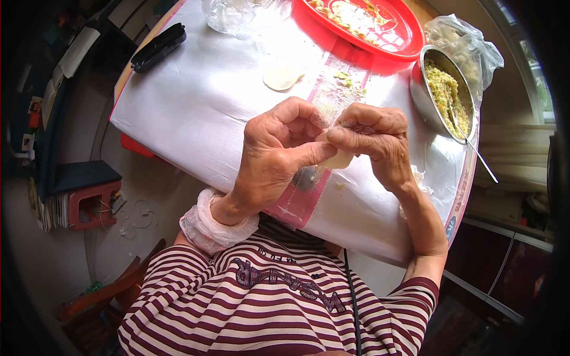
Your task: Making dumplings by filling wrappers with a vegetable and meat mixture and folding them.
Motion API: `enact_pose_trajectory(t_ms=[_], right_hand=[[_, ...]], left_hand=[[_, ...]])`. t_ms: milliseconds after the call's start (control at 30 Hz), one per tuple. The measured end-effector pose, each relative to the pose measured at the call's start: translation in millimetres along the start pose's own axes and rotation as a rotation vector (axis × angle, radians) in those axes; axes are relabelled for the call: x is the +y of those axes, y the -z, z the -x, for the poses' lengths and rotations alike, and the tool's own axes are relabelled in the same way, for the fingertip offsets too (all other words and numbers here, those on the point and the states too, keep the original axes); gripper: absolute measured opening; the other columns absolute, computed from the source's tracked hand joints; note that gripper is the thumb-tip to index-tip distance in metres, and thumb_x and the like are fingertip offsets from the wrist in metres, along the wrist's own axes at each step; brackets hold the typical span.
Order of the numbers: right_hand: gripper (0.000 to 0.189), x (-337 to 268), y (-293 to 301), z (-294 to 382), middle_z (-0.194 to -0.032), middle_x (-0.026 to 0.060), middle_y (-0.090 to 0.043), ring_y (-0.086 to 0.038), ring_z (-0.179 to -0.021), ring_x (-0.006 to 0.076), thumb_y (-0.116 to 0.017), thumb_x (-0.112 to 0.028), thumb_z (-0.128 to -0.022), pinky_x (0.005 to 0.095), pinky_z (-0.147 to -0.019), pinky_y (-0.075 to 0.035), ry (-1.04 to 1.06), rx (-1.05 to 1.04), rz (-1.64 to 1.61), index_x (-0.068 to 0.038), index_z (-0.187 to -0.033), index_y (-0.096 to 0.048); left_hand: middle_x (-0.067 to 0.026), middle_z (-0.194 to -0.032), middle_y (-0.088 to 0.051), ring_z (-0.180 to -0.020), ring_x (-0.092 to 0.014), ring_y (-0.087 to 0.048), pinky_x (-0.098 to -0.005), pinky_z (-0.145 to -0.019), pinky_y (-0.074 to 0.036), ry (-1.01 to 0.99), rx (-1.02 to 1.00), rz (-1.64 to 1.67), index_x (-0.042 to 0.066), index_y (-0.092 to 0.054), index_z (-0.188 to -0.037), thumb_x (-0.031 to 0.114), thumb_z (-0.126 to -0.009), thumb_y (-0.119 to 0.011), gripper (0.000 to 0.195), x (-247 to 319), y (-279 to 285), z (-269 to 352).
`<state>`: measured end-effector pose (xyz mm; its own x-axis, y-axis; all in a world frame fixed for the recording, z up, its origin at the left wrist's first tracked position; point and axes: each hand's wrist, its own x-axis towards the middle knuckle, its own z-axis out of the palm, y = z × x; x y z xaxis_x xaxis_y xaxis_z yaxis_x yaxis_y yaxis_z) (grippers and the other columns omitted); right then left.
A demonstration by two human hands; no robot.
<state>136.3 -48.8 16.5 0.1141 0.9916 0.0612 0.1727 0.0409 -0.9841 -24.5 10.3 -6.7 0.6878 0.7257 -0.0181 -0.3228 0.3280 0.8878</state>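
Observation:
Between the fingertips of both hands, above the covered table, is a pale dumpling wrapper, partly hidden by the fingers. My left hand pinches its left side between thumb and forefinger. My right hand grips its upper edge, the thumb touching near the left fingertips. Whether filling lies inside cannot be seen. Another flat round wrapper rests on the table beyond my left hand. To the right, a metal bowl holds chopped filling with a metal spoon leaning over its rim.
A red round tray with shaped dumplings stands at the far edge. Plastic bags lie at the back and behind the bowl. A black elongated case sits far left. Green scraps dot the table cover. A crumpled white tissue is beside my right forearm.

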Motion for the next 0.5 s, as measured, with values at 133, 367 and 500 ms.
enact_pose_trajectory(t_ms=[133,367,500], right_hand=[[0.025,-7.4,3.8,0.9,-0.06,0.0016,-0.056,-0.049,-0.057,0.0062,-0.07,-0.022,-0.079,0.0218,-0.052,-0.039,-0.056,-0.001,0.009,0.0,-0.069,-0.064],[0.029,-4.3,0.2,-0.5,-0.056,0.0009,-0.053,-0.047,-0.054,0.0056,-0.07,-0.023,-0.08,0.0227,-0.049,-0.038,-0.066,-0.018,0.015,0.001,-0.066,-0.062],[0.029,-1.7,-1.4,0.9,-0.055,0.0007,-0.053,-0.046,-0.053,0.0054,-0.07,-0.023,-0.08,0.0225,-0.048,-0.037,-0.011,-0.015,0.027,0.0,-0.064,-0.061]], left_hand=[[-0.0043,-0.084,-0.063,-0.077,-0.009,-0.06,-0.022,-0.07,-0.05,-0.004,-0.021,-0.029,-0.001,-0.06,-0.092,-0.006,-0.077,-0.066,0.017,-0.1,-1.2,0.9],[-0.0024,-0.08,-0.062,-0.073,-0.005,-0.056,-0.019,-0.063,-0.045,0.059,-0.038,-0.131,-0.001,-0.06,-0.087,0.0,-0.08,-0.065,0.009,1.1,5.1,0.3],[-0.0023,-0.079,-0.062,-0.072,-0.005,-0.056,-0.0194,-0.063,-0.045,0.082,-0.045,-0.119,-0.001,-0.06,-0.087,0.001,-0.082,-0.064,0.006,3.2,4.8,0.6]])
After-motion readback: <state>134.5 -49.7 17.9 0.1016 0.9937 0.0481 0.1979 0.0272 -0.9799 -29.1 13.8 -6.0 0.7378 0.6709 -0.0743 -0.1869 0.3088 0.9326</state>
